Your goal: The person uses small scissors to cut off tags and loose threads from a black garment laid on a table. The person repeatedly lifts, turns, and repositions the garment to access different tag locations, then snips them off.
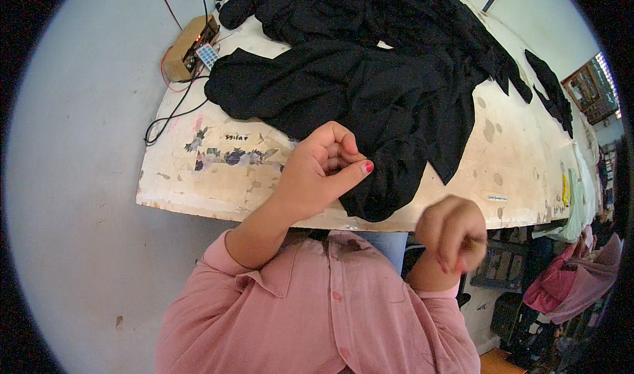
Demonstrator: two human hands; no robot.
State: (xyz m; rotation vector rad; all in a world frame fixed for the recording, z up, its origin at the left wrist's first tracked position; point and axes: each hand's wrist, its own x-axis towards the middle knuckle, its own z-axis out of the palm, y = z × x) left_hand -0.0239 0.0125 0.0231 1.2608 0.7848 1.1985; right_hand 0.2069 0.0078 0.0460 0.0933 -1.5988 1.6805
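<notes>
- Your left hand (325, 169) is raised over the near edge of the black cloth (350, 87), wrist bent toward your right, fingers curled, thumb extended alongside; whether they pinch anything, you cannot tell.
- Your right hand (452, 232), blurred, hangs at the table's (512, 166) near edge, fingers bent downward; their grip is unclear.
- The cloth lies crumpled across the table.

Upper garment: pink shirt (297, 321), pointed collar (272, 285), matching round buttons (337, 296) down the front placket. Left hand (317, 169): thumbnail (368, 167) lacquered red.
</notes>
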